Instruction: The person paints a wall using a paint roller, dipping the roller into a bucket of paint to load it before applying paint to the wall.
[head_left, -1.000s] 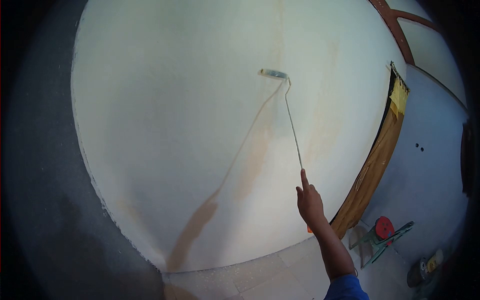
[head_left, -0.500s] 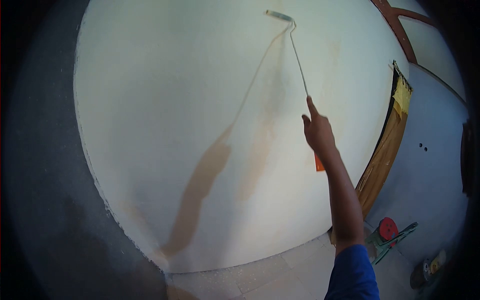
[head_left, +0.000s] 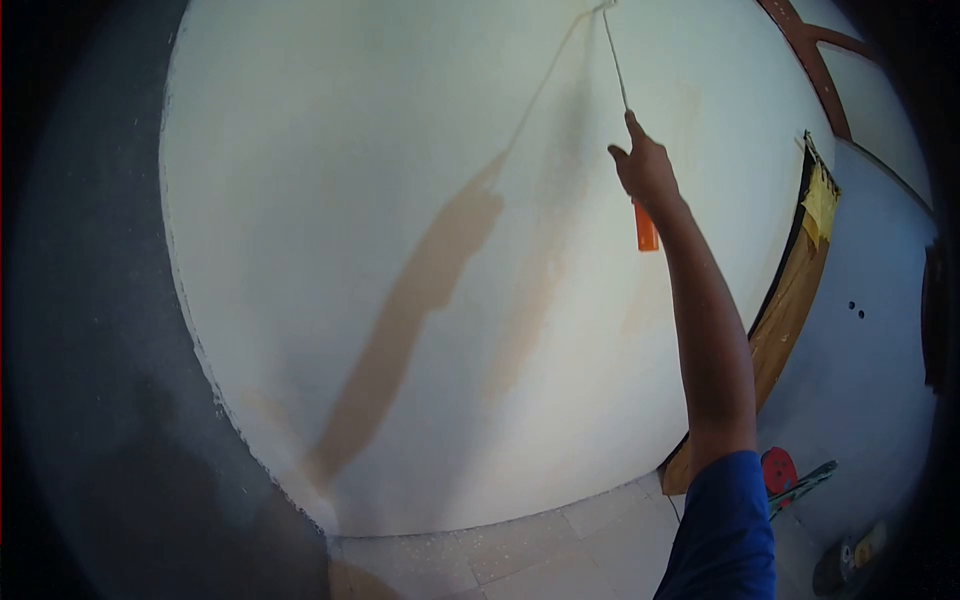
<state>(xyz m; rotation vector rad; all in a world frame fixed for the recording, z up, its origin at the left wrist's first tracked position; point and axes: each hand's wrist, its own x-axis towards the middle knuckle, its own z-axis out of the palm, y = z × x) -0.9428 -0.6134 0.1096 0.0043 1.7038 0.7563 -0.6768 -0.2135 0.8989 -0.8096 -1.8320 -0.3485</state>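
My right hand (head_left: 648, 172) is wrapped round the orange handle of a paint roller (head_left: 647, 228), its index finger stretched along the thin metal rod. The rod rises up the white wall (head_left: 330, 230), and the roller head lies mostly beyond the top edge of the view. A long shadow of my arm and the roller falls on the wall to the left. Faint brownish patches show on the wall below the roller. My left hand is out of sight.
A grey wall (head_left: 90, 300) borders the white one on the left. Brown boarding (head_left: 790, 310) leans along the right side. Near the lower right are a red round object (head_left: 779, 470), a green object (head_left: 805, 487) and a dark bucket (head_left: 832, 572). Pale floor tiles (head_left: 530, 560) run below.
My right hand has moved upward with the paint roller, so its head has passed mostly out of view at the top. The shadow on the wall has risen too.
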